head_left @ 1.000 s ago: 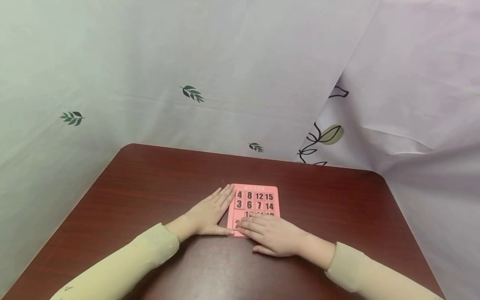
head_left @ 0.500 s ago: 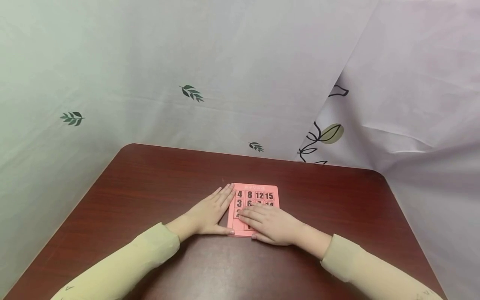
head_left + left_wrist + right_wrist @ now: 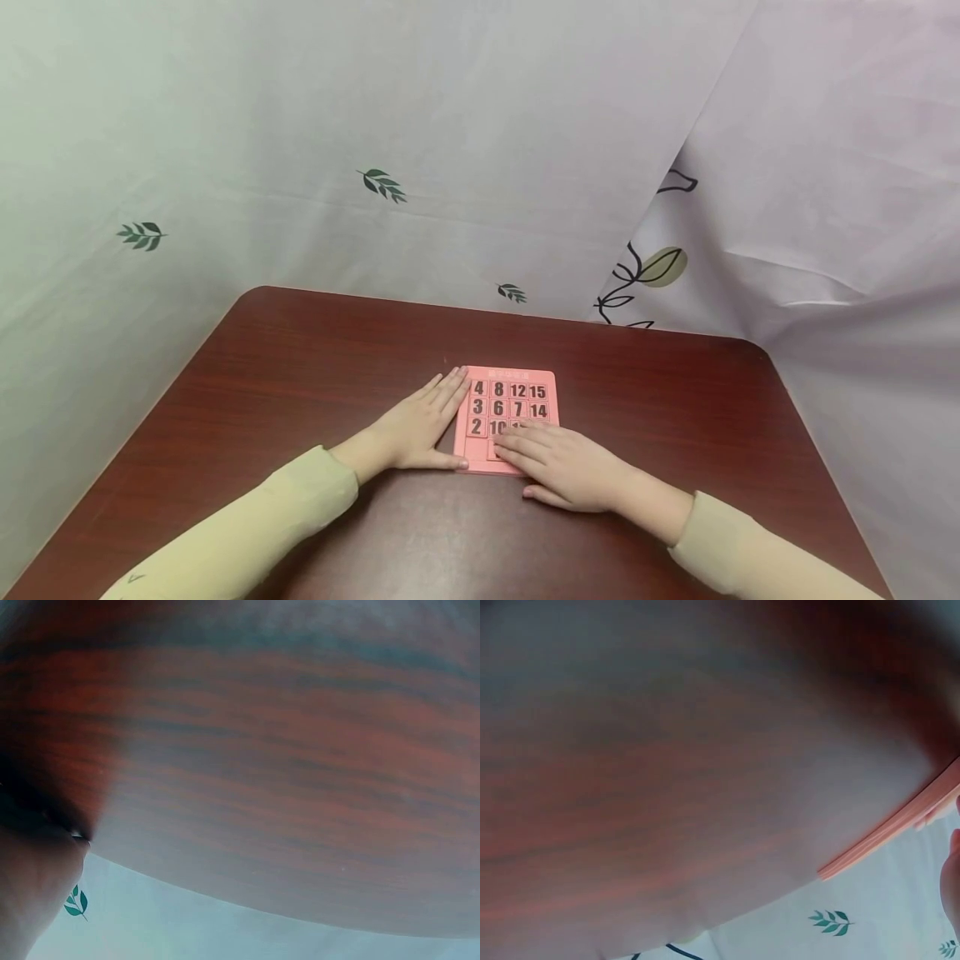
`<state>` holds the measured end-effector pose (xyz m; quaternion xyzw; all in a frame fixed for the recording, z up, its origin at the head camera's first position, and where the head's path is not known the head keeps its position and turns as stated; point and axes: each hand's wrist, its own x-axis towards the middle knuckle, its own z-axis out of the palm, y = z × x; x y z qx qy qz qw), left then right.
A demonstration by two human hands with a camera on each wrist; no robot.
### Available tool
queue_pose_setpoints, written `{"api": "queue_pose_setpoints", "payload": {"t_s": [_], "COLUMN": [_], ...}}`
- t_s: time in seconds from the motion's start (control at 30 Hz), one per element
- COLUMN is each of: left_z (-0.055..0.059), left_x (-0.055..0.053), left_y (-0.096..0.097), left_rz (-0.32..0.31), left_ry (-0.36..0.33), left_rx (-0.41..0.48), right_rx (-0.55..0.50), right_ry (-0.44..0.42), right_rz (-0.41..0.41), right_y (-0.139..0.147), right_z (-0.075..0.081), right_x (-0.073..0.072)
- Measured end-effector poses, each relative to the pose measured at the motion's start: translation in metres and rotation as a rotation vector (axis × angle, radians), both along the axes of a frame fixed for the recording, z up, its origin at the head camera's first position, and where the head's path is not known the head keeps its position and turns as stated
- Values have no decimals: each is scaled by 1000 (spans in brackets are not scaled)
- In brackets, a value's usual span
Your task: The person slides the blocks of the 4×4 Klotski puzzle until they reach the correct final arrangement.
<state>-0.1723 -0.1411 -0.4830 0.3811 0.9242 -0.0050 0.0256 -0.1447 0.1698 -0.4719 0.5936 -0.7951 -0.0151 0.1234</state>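
Note:
A pink sliding number puzzle (image 3: 460, 433) lies flat on the table, its top rows reading 4 8 12 15 and 3 6 7 14. Below the 3 sits the 2 tile (image 3: 476, 427), with a vacant slot under it at the lower left. My left hand (image 3: 420, 427) rests along the left edge, fingers extended and thumb touching the lower left corner. Over the lower right tiles lies my right hand (image 3: 573, 467), fingers nearly straight, fingertips near the bottom-row tile beside the gap. It hides several tiles. The right wrist view shows the puzzle's side edge and part of a hand (image 3: 951, 881).
The dark red wooden table (image 3: 337, 350) has rounded far corners. Pale cloth (image 3: 450, 125) with leaf prints hangs behind and on both sides of it. Much of the left wrist view is blurred tabletop (image 3: 285, 780).
The 2 tile has gone up one slot, leaving the gap at the bottom left. My right hand followed it upward, then drew back down and right. My left hand stays put.

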Motion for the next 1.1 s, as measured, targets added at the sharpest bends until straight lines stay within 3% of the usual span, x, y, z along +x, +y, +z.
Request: {"api": "queue_pose_setpoints", "payload": {"t_s": [0.33,0.8,1.1], "left_z": [1,1,0], "left_x": [0,1,0], "left_y": [-1,-1,0], "left_rz": [-7,-2,0], "left_ry": [11,-4,-12], "left_rx": [7,13,14], "right_rx": [6,30,22], "right_ry": [17,-13,1], "right_rz": [4,19,20], "right_y": [7,-20,-19], "right_z": [-2,0,2], "right_x": [6,3,2]}}
